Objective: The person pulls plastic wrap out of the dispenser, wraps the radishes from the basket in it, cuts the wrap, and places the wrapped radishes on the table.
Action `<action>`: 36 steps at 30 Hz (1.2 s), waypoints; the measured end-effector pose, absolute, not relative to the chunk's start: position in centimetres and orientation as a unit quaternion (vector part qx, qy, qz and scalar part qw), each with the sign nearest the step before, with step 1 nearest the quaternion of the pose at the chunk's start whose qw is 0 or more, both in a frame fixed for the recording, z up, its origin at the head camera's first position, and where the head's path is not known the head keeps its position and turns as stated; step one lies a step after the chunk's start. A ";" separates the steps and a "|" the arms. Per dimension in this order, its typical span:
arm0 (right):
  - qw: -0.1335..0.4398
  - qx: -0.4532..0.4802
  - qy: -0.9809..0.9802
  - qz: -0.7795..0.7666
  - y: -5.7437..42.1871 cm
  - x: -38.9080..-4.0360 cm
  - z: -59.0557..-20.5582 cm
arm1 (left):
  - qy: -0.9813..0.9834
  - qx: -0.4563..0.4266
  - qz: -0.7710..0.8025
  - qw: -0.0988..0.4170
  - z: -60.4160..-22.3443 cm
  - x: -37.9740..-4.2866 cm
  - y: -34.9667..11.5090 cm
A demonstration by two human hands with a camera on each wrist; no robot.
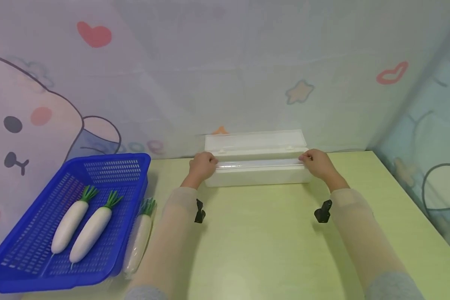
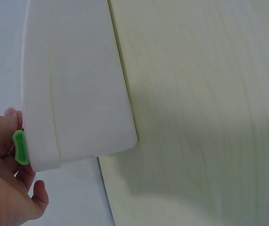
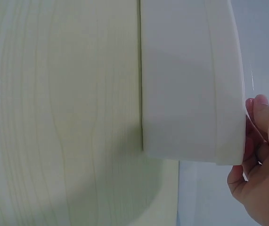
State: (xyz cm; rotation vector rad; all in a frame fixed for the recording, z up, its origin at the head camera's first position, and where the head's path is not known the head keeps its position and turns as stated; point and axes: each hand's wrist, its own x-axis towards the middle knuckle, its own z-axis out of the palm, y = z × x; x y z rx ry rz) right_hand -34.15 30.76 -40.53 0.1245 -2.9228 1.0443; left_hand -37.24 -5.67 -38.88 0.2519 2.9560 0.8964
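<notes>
A long white plastic-wrap dispenser (image 1: pixel 256 177) stands at the back of the table with its lid (image 1: pixel 256 141) tipped open against the wall. A shiny strip of clear plastic wrap (image 1: pixel 258 163) lies along its top. At the left end, my left hand (image 1: pixel 203 166) pinches the wrap's edge between thumb and fingers. My right hand (image 1: pixel 316 163) does the same at the right end, its fingertips close above the dispenser's rim. In the left wrist view a small green piece (image 2: pixel 20 148) sits at the dispenser's corner, beside the fingers.
On the left a blue basket (image 1: pixel 135 166) holds two white radishes (image 1: pixel 91 233) with green tops. Between the basket and my left forearm lies a third radish (image 1: pixel 140 239) in clear wrapping. A printed cloth (image 1: pixel 195 62) hangs right behind the table (image 1: pixel 255 241).
</notes>
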 end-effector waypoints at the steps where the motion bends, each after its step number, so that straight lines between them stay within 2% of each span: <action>1: 0.021 0.040 -0.940 0.337 30.7 -34.2 -40.5 | 0.952 0.078 0.294 0.020 -38.9 -37.2 -5.7; 15: 0.043 0.019 -0.924 0.380 30.2 -34.3 -40.1 | 0.925 0.062 0.374 0.013 -38.7 -37.4 -5.6; 24: 0.011 -0.014 -0.904 0.427 29.9 -34.6 -39.7 | 0.878 0.044 0.472 0.061 -38.8 -37.8 -5.6; 36: -0.002 -0.030 -0.870 0.492 30.0 -34.7 -38.9 | 0.865 0.028 0.497 0.057 -38.0 -38.6 -5.5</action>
